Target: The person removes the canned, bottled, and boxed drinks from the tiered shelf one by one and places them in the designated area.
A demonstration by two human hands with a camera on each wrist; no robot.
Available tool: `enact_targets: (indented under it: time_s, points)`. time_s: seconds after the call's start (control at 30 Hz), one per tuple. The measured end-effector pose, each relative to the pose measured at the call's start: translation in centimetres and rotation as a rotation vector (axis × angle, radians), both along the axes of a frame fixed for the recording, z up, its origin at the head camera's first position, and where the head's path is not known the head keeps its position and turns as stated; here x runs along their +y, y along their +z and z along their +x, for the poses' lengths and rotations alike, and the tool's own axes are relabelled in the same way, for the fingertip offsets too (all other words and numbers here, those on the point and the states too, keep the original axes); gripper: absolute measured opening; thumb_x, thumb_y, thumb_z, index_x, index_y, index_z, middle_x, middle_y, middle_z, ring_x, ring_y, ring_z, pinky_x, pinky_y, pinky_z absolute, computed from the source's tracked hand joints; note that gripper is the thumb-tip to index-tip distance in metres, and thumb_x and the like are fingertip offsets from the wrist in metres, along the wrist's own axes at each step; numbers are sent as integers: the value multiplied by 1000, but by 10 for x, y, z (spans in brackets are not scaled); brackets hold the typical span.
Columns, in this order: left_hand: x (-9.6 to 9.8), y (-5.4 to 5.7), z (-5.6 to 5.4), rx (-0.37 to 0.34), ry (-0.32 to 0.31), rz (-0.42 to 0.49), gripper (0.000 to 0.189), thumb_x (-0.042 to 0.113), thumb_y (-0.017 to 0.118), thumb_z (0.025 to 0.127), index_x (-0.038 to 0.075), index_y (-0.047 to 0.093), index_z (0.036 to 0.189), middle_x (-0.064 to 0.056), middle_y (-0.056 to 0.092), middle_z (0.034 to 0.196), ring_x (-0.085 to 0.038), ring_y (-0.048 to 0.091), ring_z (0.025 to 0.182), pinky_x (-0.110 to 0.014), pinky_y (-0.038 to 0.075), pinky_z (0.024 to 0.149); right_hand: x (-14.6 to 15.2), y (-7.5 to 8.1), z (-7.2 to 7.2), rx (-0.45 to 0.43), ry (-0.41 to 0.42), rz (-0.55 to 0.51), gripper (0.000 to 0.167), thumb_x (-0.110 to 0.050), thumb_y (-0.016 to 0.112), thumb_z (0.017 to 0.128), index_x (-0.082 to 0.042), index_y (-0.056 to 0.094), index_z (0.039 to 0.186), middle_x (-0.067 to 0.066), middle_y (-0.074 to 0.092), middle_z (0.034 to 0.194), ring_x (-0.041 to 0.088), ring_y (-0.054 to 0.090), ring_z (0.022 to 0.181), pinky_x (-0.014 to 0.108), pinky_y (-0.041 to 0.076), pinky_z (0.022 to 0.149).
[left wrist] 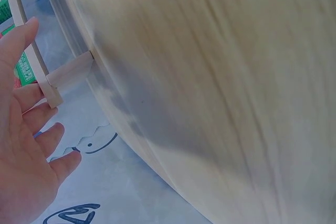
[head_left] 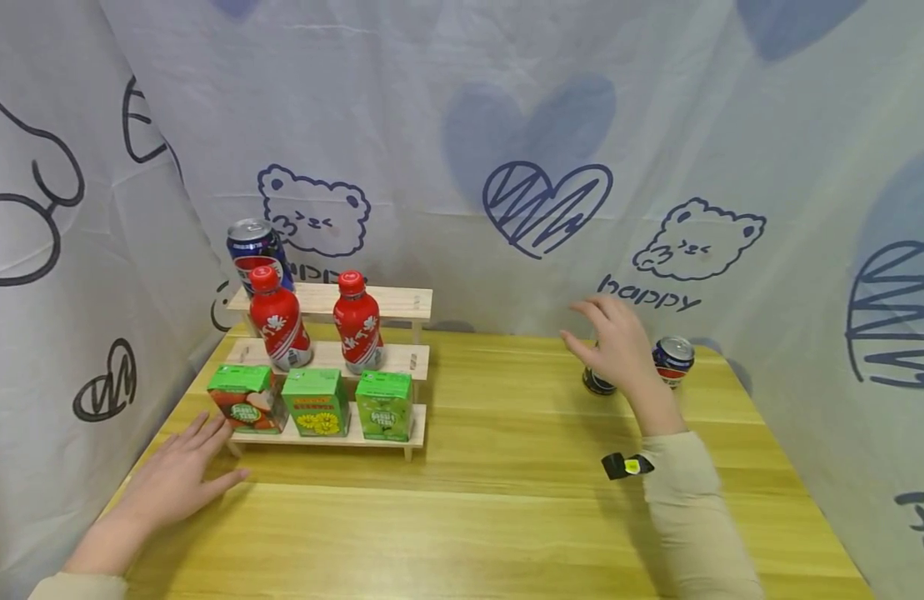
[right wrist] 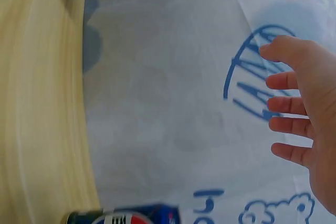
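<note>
My left hand (head_left: 175, 477) is beside the left front corner of a three-tier wooden shelf (head_left: 417, 423), fingers spread. In the left wrist view, its fingertips overlap the end of the shelf's lowest board (left wrist: 38, 66). A red juice box (head_left: 246, 400) with a green top sits just by that hand. My right hand (head_left: 617, 346), holding nothing, is raised at the table's back right, its fingers loosely bent and apart. It partly hides one dark can (head_left: 598, 383) standing on the table. A blue cola can (head_left: 673, 360) stands just right of that hand.
The bottom tier also bears a yellow-flower drink box (head_left: 316, 404) and a green drink box (head_left: 385, 407). Two red bottles (head_left: 280, 321) stand on the middle tier, a blue cola can (head_left: 257, 254) on the top tier's left end. Printed cloth (head_left: 476, 275) hangs behind the wooden table (head_left: 491, 533).
</note>
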State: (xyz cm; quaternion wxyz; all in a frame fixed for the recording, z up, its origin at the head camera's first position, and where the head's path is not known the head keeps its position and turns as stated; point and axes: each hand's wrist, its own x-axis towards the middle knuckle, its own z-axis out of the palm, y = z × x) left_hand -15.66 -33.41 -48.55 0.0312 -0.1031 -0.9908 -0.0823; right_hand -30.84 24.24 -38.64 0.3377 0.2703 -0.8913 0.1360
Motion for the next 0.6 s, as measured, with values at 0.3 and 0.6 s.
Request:
enact_targets:
  time_s: [0.3,0.6]
  points:
    - [0,0,-1,0,-3,-21,88,59,64,86,-6,44,143,-33,36,149,-53,32,138,-70,29,109,-37,16,0,3,87,-24,41,-33,72,85,-8,67,117,13,64,110,31,59,104,48,50,92]
    - [0,0,-1,8,-10,-29,87,59,63,86,-6,45,142,-33,37,149,-52,32,138,-69,28,109,-79,34,-4,83,195,-15,41,-33,72,84,-7,68,115,13,66,111,30,61,105,45,51,94]
